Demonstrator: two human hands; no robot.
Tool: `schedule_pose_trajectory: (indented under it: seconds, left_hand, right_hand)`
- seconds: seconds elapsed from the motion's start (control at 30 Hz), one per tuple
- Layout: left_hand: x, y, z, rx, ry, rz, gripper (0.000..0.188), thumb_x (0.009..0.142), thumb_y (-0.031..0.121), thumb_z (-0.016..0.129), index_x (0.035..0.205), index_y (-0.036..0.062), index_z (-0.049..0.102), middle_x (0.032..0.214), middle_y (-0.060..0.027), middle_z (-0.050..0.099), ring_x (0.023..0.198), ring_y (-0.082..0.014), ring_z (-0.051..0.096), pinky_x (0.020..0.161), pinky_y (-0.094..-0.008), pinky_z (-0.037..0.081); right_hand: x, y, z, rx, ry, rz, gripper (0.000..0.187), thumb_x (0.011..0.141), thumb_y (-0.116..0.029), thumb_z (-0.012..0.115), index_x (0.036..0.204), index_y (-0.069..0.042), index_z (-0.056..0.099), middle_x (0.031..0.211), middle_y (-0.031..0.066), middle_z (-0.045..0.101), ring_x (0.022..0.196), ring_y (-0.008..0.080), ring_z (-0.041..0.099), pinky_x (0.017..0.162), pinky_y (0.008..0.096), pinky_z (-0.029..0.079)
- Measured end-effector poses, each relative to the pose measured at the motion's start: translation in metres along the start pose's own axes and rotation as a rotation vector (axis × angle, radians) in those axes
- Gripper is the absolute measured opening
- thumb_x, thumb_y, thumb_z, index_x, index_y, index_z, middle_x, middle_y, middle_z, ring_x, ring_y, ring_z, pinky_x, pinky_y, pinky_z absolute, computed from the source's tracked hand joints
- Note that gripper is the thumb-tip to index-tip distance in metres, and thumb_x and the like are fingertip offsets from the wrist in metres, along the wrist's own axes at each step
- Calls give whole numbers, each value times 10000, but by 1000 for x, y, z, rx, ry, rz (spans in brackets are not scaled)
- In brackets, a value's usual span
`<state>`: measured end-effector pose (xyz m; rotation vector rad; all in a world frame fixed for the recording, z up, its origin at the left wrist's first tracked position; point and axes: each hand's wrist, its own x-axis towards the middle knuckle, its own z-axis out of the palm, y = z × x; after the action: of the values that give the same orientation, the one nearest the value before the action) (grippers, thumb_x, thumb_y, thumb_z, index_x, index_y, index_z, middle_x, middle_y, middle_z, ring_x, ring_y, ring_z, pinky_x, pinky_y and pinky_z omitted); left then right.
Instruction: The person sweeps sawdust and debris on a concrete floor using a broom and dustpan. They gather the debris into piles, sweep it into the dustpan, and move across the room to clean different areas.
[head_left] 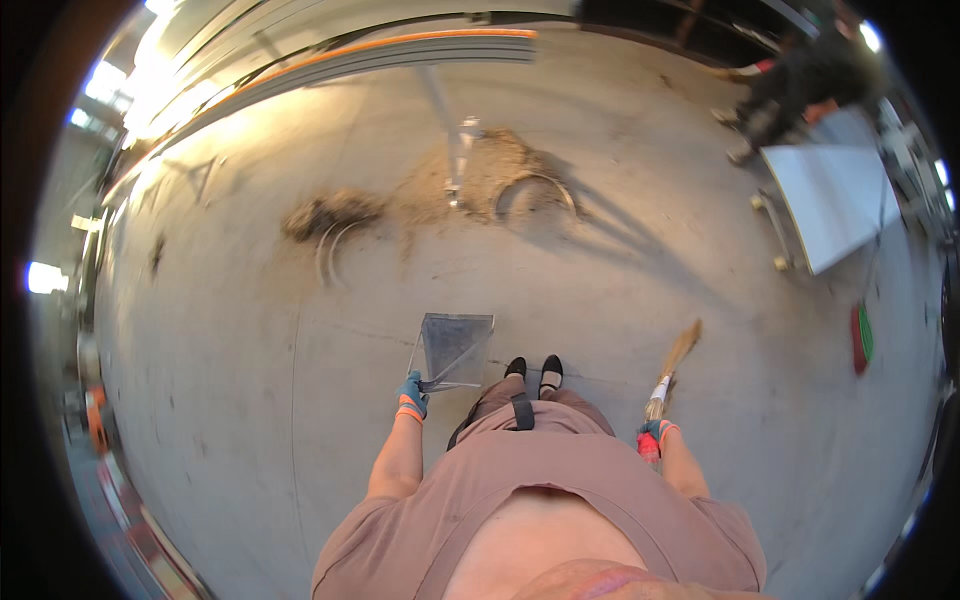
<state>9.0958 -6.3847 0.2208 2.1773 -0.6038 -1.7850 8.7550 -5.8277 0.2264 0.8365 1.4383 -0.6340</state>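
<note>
My left hand (412, 394), in a blue glove with an orange cuff, is closed on the handle of a grey dustpan (458, 340). The pan hangs out in front of my left side, above the floor. On the other side, my gloved right hand (657, 432) grips a straw broom (682, 350) by its red and white handle. Its bristles point forward and away from me, apart from the dustpan. Ahead on the floor lie a wide heap of brown sawdust-like debris (495, 155) and a smaller, darker heap (335, 210).
A metal leg (440, 120) under a long grey and orange beam (400, 48) stands at the wide heap. Curved strips (538, 177) lie by the debris. Right are a wheeled white board (835, 200), another person (800, 85) and a red-green brush-like object (862, 340).
</note>
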Motion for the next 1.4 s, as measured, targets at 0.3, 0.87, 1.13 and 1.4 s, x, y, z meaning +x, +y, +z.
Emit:
schedule_pose_trajectory:
  seconds: [0.3,0.87,1.13,1.4]
  left_hand:
    - [-9,-10,173,242,-221,-65,167,845,318,724,820,178,636,720,16,510,775,-155,495,935,-459,439]
    - [-180,-168,507,799,-413,229,227,840,360,703,778,158,619,641,-1,514,559,-161,434,500,-343,348]
    - [-300,-265,677,948,-491,262,204,826,358,716,810,175,628,763,-4,567,761,-180,517,700,-392,430]
    - [-423,-417,896,1087,-610,236,179,864,378,676,901,207,637,768,24,479,846,-154,442,798,-412,417]
  right_hand:
    - [-59,148,4,357,-31,39,118,875,-141,622,819,-39,637,758,131,675,673,299,643,656,430,532]
    - [26,263,-178,786,-124,-44,149,864,-169,646,799,-36,655,769,137,684,673,296,643,653,415,534]
    - [85,266,-353,1072,-280,-70,163,859,-182,657,790,-34,663,775,140,687,672,295,643,652,408,536]
    - [57,200,-547,1336,-315,-71,111,844,-140,701,776,-85,633,697,63,655,597,214,609,568,358,502]
